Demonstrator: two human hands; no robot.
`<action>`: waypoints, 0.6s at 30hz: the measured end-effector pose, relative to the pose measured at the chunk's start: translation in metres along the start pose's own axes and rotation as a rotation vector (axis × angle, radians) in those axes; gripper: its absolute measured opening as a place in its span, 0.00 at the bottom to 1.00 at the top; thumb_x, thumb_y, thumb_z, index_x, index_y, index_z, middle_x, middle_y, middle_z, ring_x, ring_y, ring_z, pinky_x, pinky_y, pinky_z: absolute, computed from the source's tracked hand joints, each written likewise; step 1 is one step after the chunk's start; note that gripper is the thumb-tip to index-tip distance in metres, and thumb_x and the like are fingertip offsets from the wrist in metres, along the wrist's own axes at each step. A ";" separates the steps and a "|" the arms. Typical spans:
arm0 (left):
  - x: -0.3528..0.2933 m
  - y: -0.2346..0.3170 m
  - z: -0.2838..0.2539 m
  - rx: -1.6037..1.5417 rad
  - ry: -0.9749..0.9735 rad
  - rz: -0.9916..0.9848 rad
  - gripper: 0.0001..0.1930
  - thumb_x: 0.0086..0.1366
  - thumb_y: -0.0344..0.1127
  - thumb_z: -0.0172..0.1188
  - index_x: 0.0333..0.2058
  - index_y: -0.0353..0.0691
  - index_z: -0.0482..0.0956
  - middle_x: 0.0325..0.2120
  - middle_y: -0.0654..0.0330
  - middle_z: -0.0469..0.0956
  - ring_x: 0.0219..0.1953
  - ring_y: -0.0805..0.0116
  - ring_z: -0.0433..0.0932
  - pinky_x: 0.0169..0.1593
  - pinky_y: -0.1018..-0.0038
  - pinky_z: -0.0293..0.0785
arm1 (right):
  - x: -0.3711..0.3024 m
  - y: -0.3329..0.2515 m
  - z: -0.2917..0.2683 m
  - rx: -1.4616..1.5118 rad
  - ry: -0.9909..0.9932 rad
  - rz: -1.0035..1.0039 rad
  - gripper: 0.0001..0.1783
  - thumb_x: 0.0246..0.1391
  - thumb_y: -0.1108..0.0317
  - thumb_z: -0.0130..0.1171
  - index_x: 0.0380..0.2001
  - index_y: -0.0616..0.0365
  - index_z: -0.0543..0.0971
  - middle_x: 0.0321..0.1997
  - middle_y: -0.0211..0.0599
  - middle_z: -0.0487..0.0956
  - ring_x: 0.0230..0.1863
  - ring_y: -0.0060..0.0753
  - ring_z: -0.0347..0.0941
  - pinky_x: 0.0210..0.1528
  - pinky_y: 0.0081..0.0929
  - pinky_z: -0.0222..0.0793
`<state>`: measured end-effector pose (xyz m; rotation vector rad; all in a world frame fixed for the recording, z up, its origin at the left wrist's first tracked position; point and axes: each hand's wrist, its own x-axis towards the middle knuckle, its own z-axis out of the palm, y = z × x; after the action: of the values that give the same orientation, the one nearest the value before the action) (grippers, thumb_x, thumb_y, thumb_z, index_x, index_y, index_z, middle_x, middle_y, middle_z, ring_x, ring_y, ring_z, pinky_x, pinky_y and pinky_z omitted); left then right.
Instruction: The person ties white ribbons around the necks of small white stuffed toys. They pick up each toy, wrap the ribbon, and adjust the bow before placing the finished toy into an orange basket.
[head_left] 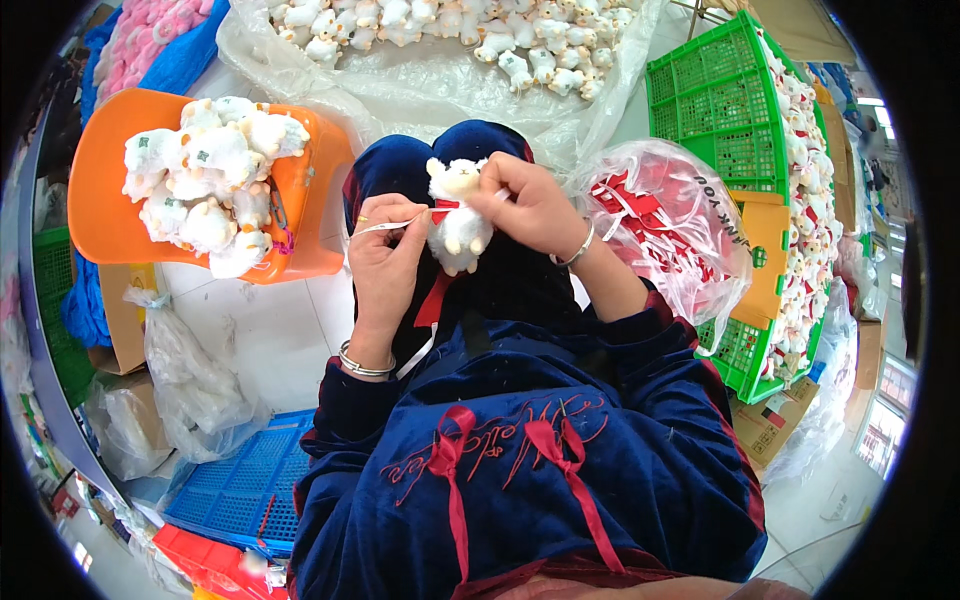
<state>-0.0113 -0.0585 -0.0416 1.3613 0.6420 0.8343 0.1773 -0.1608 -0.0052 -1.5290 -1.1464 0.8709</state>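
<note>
A person [520,360] in dark blue velvet is sitting in front of me. Beyond the knees, a clear plastic sheet [400,90] is spreading across the floor, carrying a mass of white plush toys [540,45], perhaps to keep them off the tiles. On the right, a green crate [705,105] is holding toys with red at their necks. On the left, an orange chair [100,185] is serving as a shelf for more white toys [205,165], probably so that they are within easy reach. Beside the right forearm, a clear bag [735,265] is bulging with red-and-white pieces, apparently for the same reason.

Over the lap, between the hands, one plush toy [457,235] is hanging or resting; I can't tell whether it is touching the legs. The right hand [525,205] is gripping it at the head and shoulder, seemingly steadying it, its fingers closing together. The left hand [385,255] is pinching a white ribbon [385,226] between thumb and finger, drawing it out sideways, perhaps to keep the red band [444,209] flat at the neck. The toy's long axis is running away from the person, nearly straight: its head is pointing toward the sheet, its feet toward the person's waist, and its face is turning upward.
</note>
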 end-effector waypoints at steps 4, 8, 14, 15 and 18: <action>0.003 0.014 0.001 0.110 -0.147 0.023 0.04 0.66 0.23 0.65 0.39 0.34 0.84 0.35 0.61 0.82 0.38 0.74 0.80 0.41 0.76 0.76 | 0.003 -0.002 0.015 -0.182 -0.010 -0.082 0.13 0.54 0.68 0.70 0.37 0.59 0.75 0.33 0.37 0.77 0.34 0.35 0.76 0.39 0.30 0.72; 0.006 0.023 0.014 0.281 -0.396 0.356 0.05 0.67 0.24 0.64 0.41 0.34 0.84 0.37 0.60 0.84 0.38 0.74 0.82 0.41 0.75 0.78 | 0.009 0.009 0.033 -0.154 -0.015 -0.116 0.13 0.53 0.70 0.66 0.41 0.58 0.77 0.36 0.43 0.79 0.38 0.45 0.79 0.42 0.33 0.74; -0.006 0.021 -0.006 -0.016 -0.331 -0.211 0.08 0.72 0.25 0.58 0.44 0.31 0.84 0.34 0.58 0.84 0.34 0.74 0.81 0.42 0.78 0.77 | 0.005 0.011 0.030 -0.220 0.008 -0.129 0.11 0.53 0.72 0.66 0.40 0.58 0.79 0.35 0.38 0.78 0.36 0.38 0.78 0.40 0.29 0.73; -0.006 0.022 -0.007 -0.067 -0.330 -0.258 0.09 0.74 0.27 0.56 0.44 0.31 0.84 0.34 0.57 0.84 0.35 0.73 0.81 0.42 0.78 0.78 | 0.004 0.010 0.030 -0.220 0.003 -0.113 0.11 0.52 0.72 0.65 0.40 0.58 0.79 0.35 0.39 0.77 0.36 0.42 0.78 0.40 0.31 0.74; 0.003 0.020 -0.020 -0.098 -0.424 -0.220 0.18 0.78 0.35 0.48 0.43 0.29 0.85 0.36 0.54 0.85 0.37 0.70 0.82 0.45 0.75 0.78 | 0.000 0.010 0.030 -0.248 0.029 -0.167 0.12 0.52 0.72 0.66 0.41 0.58 0.80 0.34 0.39 0.77 0.35 0.40 0.77 0.39 0.31 0.73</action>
<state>-0.0290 -0.0442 -0.0238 1.2983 0.4028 0.3781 0.1523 -0.1524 -0.0218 -1.6102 -1.3795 0.6100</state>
